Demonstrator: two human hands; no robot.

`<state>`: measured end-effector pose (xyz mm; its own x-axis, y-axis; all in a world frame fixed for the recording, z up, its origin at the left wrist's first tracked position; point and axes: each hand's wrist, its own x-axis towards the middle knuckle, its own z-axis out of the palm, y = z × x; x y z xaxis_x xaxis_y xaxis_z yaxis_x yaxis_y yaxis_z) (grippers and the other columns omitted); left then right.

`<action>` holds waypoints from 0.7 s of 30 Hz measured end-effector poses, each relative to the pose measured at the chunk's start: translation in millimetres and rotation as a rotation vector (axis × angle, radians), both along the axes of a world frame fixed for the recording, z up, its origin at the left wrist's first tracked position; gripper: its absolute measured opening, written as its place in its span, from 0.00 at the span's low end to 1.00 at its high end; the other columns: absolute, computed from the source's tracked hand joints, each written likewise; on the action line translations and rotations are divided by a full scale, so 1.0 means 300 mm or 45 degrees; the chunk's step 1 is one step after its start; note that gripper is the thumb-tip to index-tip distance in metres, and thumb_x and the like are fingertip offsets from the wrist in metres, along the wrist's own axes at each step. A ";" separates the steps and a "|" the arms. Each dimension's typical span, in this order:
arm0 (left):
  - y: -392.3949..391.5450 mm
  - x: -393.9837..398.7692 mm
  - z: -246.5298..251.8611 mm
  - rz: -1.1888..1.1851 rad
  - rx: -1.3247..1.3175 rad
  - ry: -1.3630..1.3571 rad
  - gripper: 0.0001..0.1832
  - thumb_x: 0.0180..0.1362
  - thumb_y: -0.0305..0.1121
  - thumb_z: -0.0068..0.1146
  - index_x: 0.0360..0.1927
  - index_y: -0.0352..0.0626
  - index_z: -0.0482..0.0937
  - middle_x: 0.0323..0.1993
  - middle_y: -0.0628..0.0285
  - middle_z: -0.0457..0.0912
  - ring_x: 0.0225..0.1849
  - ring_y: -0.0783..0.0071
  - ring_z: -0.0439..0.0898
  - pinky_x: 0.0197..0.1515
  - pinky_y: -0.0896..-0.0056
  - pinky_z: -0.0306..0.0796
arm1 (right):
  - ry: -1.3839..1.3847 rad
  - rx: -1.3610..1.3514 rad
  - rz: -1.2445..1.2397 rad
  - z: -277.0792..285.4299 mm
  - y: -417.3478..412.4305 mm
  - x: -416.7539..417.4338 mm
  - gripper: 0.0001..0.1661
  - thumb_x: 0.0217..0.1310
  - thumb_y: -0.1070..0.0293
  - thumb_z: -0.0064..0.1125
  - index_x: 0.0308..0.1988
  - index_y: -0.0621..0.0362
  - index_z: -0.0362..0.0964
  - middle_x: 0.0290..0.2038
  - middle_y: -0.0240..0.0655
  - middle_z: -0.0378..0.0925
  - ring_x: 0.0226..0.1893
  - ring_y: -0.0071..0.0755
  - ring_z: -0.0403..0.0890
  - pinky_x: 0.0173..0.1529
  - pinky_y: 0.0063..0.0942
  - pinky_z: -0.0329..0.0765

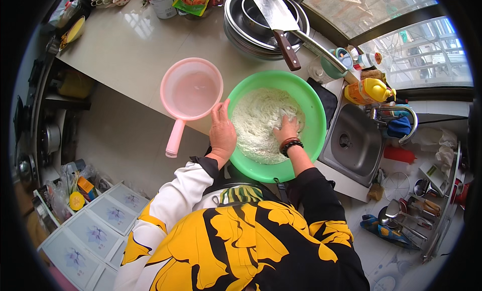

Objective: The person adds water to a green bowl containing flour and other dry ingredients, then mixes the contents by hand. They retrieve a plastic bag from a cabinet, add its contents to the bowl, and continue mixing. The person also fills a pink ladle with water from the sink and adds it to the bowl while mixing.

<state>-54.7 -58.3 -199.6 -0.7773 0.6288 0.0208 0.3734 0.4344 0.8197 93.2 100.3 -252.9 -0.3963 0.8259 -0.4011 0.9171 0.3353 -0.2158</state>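
A green plastic basin (pixel 314 114) stands at the counter's front edge with a heap of flour (pixel 256 121) in it. The flour looks shaggy and partly clumped. My right hand (pixel 287 128), with bracelets at the wrist, is in the flour right of its middle; the fingertips are coated and partly sunk in it. At the basin's left rim rests my left hand (pixel 223 131), its fingers reaching along the outside between basin and dipper. The pink plastic dipper (pixel 165 89), holding what looks like water, sits left of the basin, its handle over the counter's edge.
Behind the basin, a cleaver (pixel 276 24) lies across stacked metal bowls (pixel 230 31). To the right are a steel sink (pixel 354 140) with a faucet (pixel 412 121) and a yellow pump bottle (pixel 365 91). Ladles (pixel 395 219) and other utensils are at the lower right; a drawer unit (pixel 96 230) is at the lower left.
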 end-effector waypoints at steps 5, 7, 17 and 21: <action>0.012 0.001 -0.011 0.007 -0.023 0.052 0.32 0.50 0.18 0.43 0.61 0.47 0.58 0.56 0.53 0.60 0.54 0.49 0.67 0.47 0.55 0.68 | 0.345 -0.076 0.244 -0.006 -0.147 -0.088 0.41 0.41 0.66 0.66 0.58 0.46 0.60 0.62 0.55 0.48 0.61 0.70 0.50 0.57 0.63 0.60; 0.006 0.012 -0.029 0.037 -0.033 0.195 0.31 0.50 0.19 0.45 0.60 0.48 0.59 0.55 0.56 0.61 0.48 0.50 0.72 0.42 0.55 0.71 | 0.261 -0.056 0.452 0.082 -0.238 -0.111 0.42 0.39 0.68 0.67 0.57 0.45 0.61 0.62 0.55 0.48 0.61 0.72 0.49 0.57 0.64 0.60; 0.005 0.016 0.018 0.018 0.006 0.079 0.32 0.50 0.18 0.44 0.61 0.49 0.58 0.56 0.55 0.60 0.50 0.50 0.71 0.43 0.55 0.70 | -0.149 0.111 0.515 0.060 -0.061 -0.051 0.24 0.57 0.66 0.48 0.55 0.42 0.64 0.65 0.40 0.50 0.66 0.60 0.47 0.59 0.66 0.55; -0.013 0.008 0.012 0.006 -0.021 -0.055 0.33 0.49 0.17 0.43 0.62 0.48 0.57 0.57 0.51 0.58 0.56 0.48 0.66 0.49 0.56 0.67 | -0.142 -0.064 0.283 0.132 -0.089 0.010 0.33 0.49 0.64 0.60 0.57 0.41 0.61 0.65 0.45 0.44 0.63 0.68 0.47 0.57 0.64 0.60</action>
<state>-52.3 -62.0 -196.0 -0.7802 0.6251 -0.0229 0.3358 0.4494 0.8278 96.3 73.6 -213.3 -0.5169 0.7015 -0.4907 0.8412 0.5225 -0.1391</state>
